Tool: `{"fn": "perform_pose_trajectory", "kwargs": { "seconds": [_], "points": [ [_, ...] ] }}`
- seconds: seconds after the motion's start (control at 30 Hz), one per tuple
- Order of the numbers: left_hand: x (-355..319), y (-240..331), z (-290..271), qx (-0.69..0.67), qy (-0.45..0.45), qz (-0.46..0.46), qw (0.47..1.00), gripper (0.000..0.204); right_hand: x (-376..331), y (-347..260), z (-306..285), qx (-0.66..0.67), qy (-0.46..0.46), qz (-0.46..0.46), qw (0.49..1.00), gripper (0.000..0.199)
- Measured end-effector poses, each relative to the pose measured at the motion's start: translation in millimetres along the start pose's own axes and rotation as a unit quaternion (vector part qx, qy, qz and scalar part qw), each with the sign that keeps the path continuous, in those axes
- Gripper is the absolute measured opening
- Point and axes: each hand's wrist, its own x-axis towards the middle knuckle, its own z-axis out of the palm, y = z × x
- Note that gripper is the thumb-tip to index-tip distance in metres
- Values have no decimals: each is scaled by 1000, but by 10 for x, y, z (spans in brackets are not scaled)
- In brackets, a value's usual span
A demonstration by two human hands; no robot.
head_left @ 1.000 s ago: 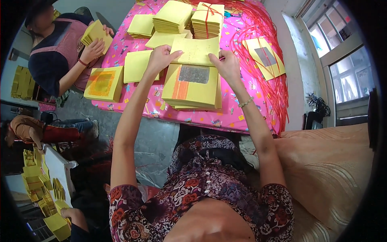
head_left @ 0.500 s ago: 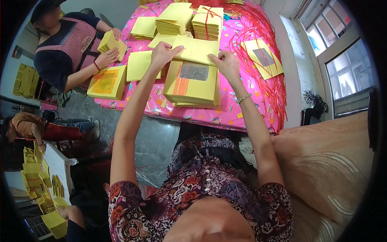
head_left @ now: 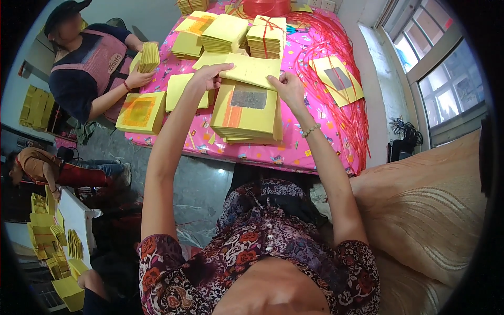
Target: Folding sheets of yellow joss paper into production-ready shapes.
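My left hand (head_left: 209,77) and my right hand (head_left: 289,88) pinch the near corners of a folded yellow paper sheet (head_left: 252,70) between thumb and fingers. Beneath it and toward me rises a thick stack of yellow paper (head_left: 244,116). Its top bears a grey rectangle and an orange strip. The held sheet covers the stack's far edge. Just beyond my hands stand a yellow stack (head_left: 224,34) and a bundle of yellow paper (head_left: 265,39) tied with red ribbon.
The pink patterned table (head_left: 310,142) also carries an orange-patched stack (head_left: 140,114), red ribbon strands (head_left: 344,126) and a grey-patched sheet (head_left: 336,79). A co-worker (head_left: 94,68) at left holds a yellow paper bundle (head_left: 149,56). A cushioned seat (head_left: 420,205) lies at right.
My hands still grip the sheet; my left fingers have curled in more. The co-worker's bundle has turned more upright. An orange-patched sheet now shows at the back left, where pink cloth was visible.
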Motion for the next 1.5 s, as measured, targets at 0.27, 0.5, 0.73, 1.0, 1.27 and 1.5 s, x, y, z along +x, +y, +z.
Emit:
{"fn": "perform_pose_trajectory", "kwargs": {
  "seconds": [0.27,0.5,0.73,1.0,1.27,1.5],
  "points": [
    [-425,96,245,-108,-15,145,983,32,-126,-30,-14,65,115,-15,991,57],
    [-1040,-190,900,-320,76,363,872,31,-572,-562,-183,631,-121,142,753,57],
    [-1401,-616,1106,-268,11,343,900,31,-810,-593,-339,611,-67,11,789,33],
    [-1682,-333,810,-4,-62,380,923,59,-1023,-487,-779,382,-151,-114,905,30],
    [-1807,-456,1135,-9,-47,455,889,51,-1254,-504,-652,418,-91,-163,889,42],
    [-1843,-585,1243,-41,-28,479,876,43,-1393,-467,-617,396,-50,-204,894,42]
  ]
}}
